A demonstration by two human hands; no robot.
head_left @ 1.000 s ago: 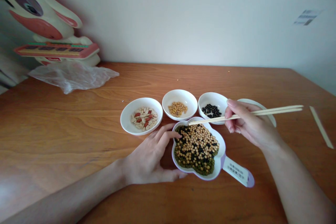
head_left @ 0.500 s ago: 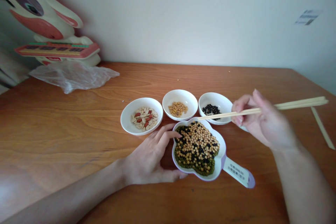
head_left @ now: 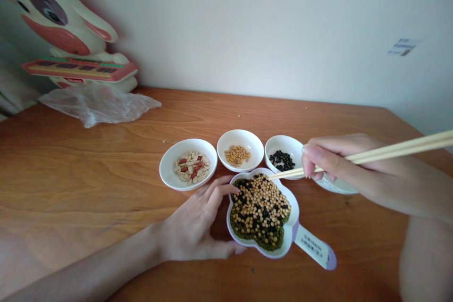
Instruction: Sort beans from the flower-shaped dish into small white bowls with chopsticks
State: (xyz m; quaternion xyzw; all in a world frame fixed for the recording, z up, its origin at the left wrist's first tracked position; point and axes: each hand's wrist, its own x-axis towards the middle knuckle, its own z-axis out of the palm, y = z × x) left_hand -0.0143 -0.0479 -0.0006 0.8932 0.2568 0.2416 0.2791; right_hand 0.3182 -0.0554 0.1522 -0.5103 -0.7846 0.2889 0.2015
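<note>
My left hand (head_left: 201, 224) grips the left side of a flower-shaped bowl (head_left: 294, 198) with a labelled handle, its index finger over the rim. Mixed beans (head_left: 264, 203), yellow, black and green, fill that bowl. Chopsticks (head_left: 368, 155) are pinched in my right hand (head_left: 336, 160), their tips at the bowl's upper edge by the beans. Behind stand three white bowls: one with peanuts (head_left: 191, 167), one with yellow beans (head_left: 238, 155) and one with black beans (head_left: 282, 160). Whether the tips hold a bean I cannot tell.
Partly under my right hand is another white dish (head_left: 336, 185). A crumpled clear plastic bag (head_left: 101, 104) lies at the back left, before a cow-shaped toy keyboard (head_left: 81, 70). The wooden table (head_left: 106, 165) meets a white wall (head_left: 255, 28) bearing a small label (head_left: 404, 47).
My right hand has turned and come lower, with the chopstick tips now a little further into the flower-shaped bowl's edge. The view has shifted slightly; my left hand keeps its grip.
</note>
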